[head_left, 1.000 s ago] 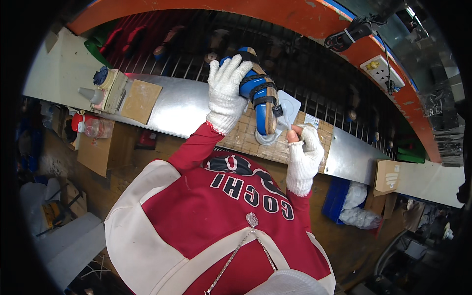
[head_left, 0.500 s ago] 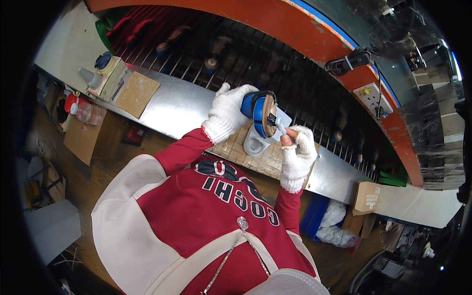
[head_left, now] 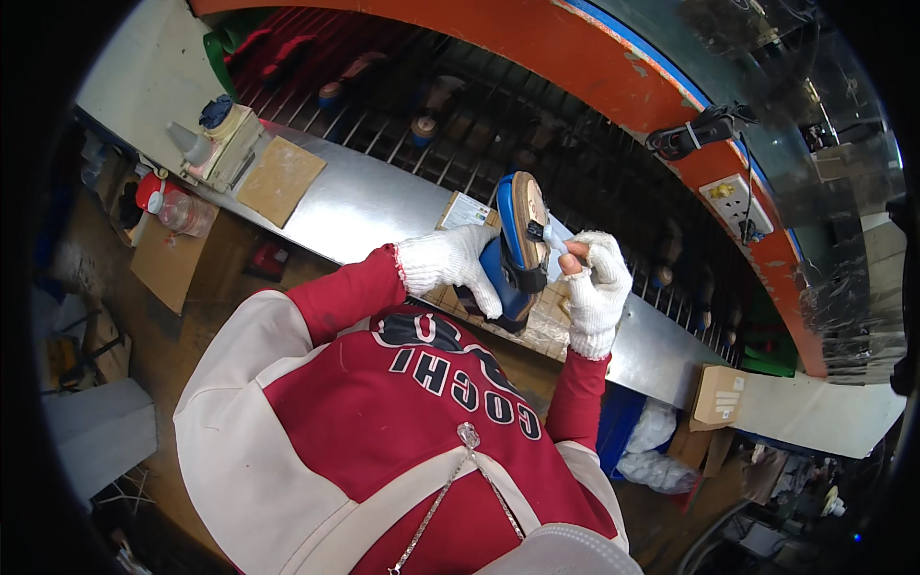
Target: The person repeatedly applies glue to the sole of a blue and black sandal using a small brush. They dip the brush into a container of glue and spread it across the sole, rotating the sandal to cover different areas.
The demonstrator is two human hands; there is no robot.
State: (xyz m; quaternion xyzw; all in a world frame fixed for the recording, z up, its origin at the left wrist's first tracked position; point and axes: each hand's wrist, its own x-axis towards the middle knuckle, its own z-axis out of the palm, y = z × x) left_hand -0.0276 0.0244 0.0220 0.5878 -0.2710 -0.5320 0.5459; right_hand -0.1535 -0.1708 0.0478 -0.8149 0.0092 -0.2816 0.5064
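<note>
My left hand (head_left: pixel 446 262), in a white knit glove, grips a blue shoe (head_left: pixel 510 225) with a dark strap and a tan sole edge. The shoe is held raised over the work board, its sole turned toward my right hand. Gloved too, with bare fingertips showing, my right hand (head_left: pixel 600 297) pinches a small brush (head_left: pixel 555 239) by its pale handle. Its dark bristles are against the sole edge or very close to it. Beneath the hands lies a tan, stained board (head_left: pixel 551 321). A pale sheet or tray behind the brush is mostly hidden.
A metal ledge (head_left: pixel 355 206) runs before a dark wire rack (head_left: pixel 450 158) that carries several shoes. On the left stand a bottle with a cone nozzle (head_left: pixel 189 144) and a brown square sheet (head_left: pixel 281 182). A small carton (head_left: pixel 719 395) sits at right, below a wall socket (head_left: pixel 738 206).
The shoe has been turned more upright, and my left hand has shifted down to its lower part. A printed card behind it has come into view; the pale cup is now hidden.
</note>
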